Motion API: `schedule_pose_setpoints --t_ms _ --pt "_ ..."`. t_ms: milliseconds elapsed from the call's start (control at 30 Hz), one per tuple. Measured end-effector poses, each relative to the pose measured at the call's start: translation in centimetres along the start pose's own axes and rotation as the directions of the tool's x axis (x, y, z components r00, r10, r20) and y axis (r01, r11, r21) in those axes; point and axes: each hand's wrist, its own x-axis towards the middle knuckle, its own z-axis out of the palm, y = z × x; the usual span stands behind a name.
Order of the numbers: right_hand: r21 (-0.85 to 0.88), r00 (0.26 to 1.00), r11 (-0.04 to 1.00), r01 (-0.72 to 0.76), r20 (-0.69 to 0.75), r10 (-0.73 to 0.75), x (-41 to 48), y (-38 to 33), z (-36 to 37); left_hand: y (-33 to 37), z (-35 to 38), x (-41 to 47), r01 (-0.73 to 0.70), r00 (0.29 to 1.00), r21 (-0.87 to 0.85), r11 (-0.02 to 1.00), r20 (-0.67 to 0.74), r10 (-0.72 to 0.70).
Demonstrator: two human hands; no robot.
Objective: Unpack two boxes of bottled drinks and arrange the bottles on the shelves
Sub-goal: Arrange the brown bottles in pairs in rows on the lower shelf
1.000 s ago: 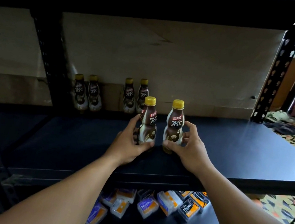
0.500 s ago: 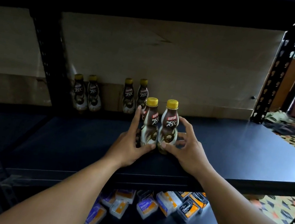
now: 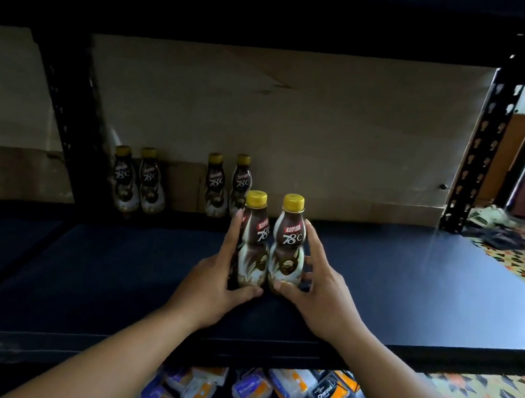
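Bottles, L bottle [image 3: 253, 246] and R bottle [image 3: 288, 245], stand upright, touching, near shelf [image 3: 412, 293] front edge, L hand [image 3: 214, 290] gripping L bottle, R hand [image 3: 318, 300] gripping R bottle: slide both w/ bases flat to 4 rear bottles [image 3: 214, 187] at shelf back; boxes not in view; small packs [image 3: 251, 393] lie below shelf.

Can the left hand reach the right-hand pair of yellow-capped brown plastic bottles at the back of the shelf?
Likely yes, once freed: the left hand grips the front left bottle, and the back pair stands just behind it on the dark shelf, nothing between.
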Motion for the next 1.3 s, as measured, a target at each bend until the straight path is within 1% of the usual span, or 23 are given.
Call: schedule_pose_setpoints --t_ms 200,467,600,700,933,1200,1300 --pt "-0.07 1.0 0.998 -0.007 -0.017 0.006 2.4 2.1 -0.9 0.3 1.3 3.2 -0.016 0.999 0.079 0.997 0.037 0.013" --pt "-0.114 0.995 0.989 -0.097 -0.049 0.092 8.3 7.7 -4.7 0.8 6.7 11.8 -0.024 1.0 0.097 0.995 0.014 0.022" --pt "-0.109 0.993 0.987 -0.117 -0.047 0.113 11.6 10.2 -5.8 0.7 8.2 15.7 -0.004 1.0 0.117 0.993 0.024 0.001" --pt "-0.143 0.992 0.982 -0.12 -0.061 0.113 13.7 11.4 -6.1 0.2 9.0 18.1 -0.003 1.0 0.144 0.99 0.017 0.0" --pt "-0.128 0.99 0.985 -0.112 -0.101 0.1 16.8 13.2 -5.7 -1.7 10.0 21.7 -0.038 0.999 0.043 0.998 -0.025 0.039" --pt "-0.06 0.99 0.994 -0.093 -0.109 0.086 16.8 13.9 -5.5 -3.1 10.6 22.1 -0.085 0.996 -0.092 0.992 -0.025 0.083" --pt "-0.06 0.992 0.995 -0.077 -0.103 0.071 16.8 13.9 -5.5 -3.3 10.6 22.2 -0.103 0.994 -0.148 0.984 -0.055 0.096"
